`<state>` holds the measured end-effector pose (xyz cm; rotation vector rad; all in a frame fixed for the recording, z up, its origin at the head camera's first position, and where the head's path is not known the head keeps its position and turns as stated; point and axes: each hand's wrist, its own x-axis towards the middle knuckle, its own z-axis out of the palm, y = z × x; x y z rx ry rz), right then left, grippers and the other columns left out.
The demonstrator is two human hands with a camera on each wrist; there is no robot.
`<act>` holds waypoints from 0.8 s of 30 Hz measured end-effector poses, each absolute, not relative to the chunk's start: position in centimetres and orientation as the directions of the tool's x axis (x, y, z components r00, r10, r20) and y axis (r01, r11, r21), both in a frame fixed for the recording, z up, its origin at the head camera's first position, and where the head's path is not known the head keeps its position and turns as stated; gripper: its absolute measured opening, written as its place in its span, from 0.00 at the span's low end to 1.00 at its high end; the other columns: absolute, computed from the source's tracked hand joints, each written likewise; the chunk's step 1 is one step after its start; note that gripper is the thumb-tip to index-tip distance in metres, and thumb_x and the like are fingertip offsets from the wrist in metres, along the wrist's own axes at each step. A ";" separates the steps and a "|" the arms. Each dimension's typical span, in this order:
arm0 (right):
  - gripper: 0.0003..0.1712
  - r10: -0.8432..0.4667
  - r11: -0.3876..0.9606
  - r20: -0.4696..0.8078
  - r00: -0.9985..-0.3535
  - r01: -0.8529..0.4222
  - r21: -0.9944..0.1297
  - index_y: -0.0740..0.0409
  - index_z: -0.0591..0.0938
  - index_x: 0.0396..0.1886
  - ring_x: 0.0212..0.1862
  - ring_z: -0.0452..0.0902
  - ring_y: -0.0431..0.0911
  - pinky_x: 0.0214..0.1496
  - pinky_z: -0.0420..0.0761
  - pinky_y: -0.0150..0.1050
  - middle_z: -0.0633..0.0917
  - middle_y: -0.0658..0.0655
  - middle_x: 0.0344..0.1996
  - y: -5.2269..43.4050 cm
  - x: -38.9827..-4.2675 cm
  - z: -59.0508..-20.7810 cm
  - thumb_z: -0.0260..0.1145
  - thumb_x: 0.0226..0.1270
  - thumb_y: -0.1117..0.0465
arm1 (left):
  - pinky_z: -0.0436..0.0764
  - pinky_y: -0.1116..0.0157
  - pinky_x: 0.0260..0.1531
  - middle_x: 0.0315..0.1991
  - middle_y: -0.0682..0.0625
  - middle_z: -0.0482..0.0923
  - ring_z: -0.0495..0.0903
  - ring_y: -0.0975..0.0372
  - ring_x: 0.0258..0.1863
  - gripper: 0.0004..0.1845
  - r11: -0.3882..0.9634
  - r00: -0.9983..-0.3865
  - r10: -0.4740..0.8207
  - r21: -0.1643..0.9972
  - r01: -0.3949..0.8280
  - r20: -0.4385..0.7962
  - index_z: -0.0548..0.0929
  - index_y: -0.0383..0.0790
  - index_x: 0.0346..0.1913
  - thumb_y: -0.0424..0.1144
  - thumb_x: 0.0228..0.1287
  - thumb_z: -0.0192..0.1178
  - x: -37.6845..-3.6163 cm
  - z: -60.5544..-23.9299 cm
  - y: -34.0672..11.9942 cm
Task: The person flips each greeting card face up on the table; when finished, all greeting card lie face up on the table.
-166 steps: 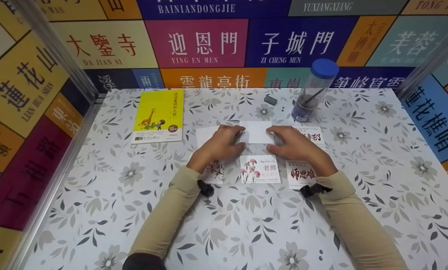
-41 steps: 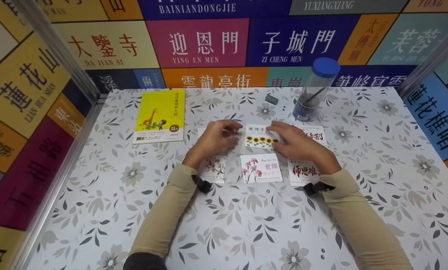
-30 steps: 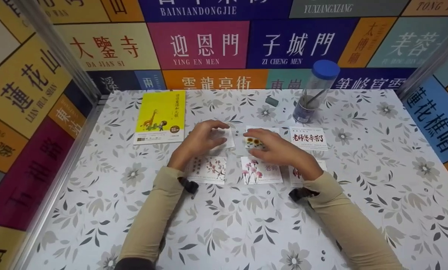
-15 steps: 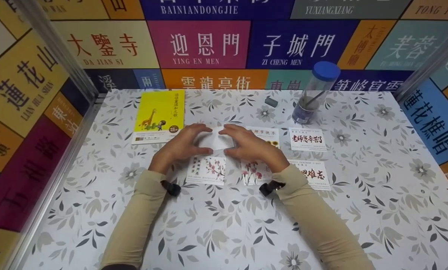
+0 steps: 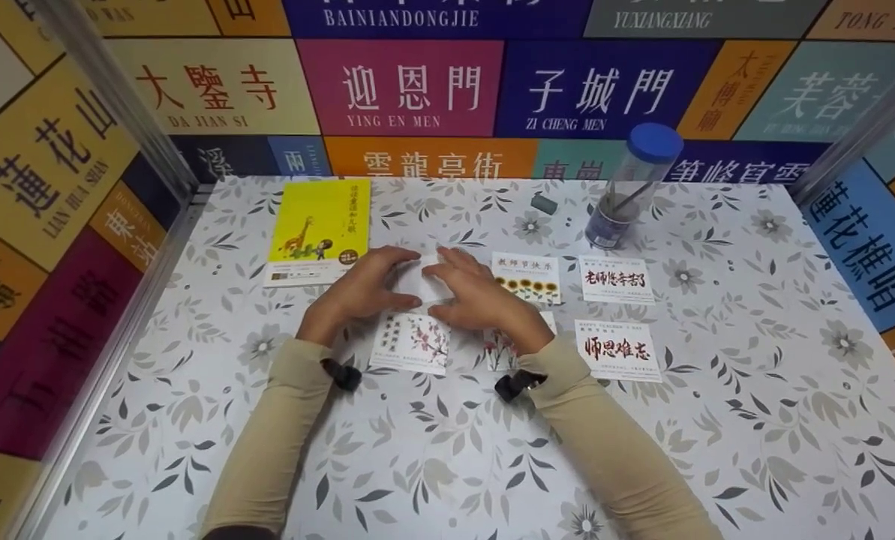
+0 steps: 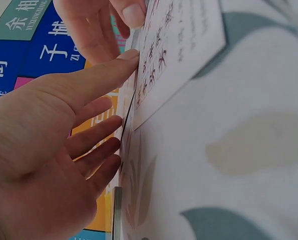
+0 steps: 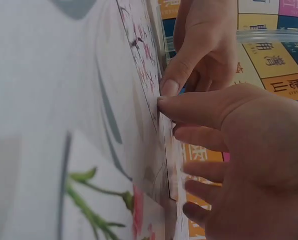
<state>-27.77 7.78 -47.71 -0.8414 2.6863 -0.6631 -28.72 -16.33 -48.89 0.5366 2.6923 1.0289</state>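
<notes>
Six small cards lie in two rows on the floral table (image 5: 492, 450). The top-left card (image 5: 419, 279) shows a blank white face. My left hand (image 5: 388, 281) and right hand (image 5: 456, 289) both hold it by its edges, thumbs on the near edge and fingers on the far one. In the left wrist view my left hand (image 6: 119, 90) has its thumb against the card's edge. In the right wrist view my right hand (image 7: 176, 135) meets the same edge beside the left hand's thumb (image 7: 170, 86). A blossom card (image 5: 409, 341) lies just below.
A sunflower card (image 5: 528, 277), two red-lettered cards (image 5: 616, 279) (image 5: 618, 350) and a half-hidden carnation card (image 5: 498, 351) lie to the right. A yellow book (image 5: 319, 231) sits at the back left, a blue-capped clear tube (image 5: 631, 187) and a grey eraser (image 5: 543, 202) behind. Signed walls enclose three sides.
The top middle card was turned face up to show sunflowers. Both hands then moved left onto the white top-left card, and the right hand has closed in on it further.
</notes>
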 end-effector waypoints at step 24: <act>0.46 -0.469 0.772 -0.139 -0.872 -0.328 -0.544 0.57 0.66 0.85 0.88 0.50 0.61 0.91 0.46 0.61 0.60 0.66 0.86 7.9 -28.0 -47.8 0.70 0.74 0.45 | 0.64 0.49 0.83 0.78 0.50 0.70 0.65 0.53 0.78 0.50 0.762 -0.961 0.256 0.633 0.137 -0.101 0.71 0.56 0.81 0.51 0.56 0.84 -28.7 -49.0 -16.6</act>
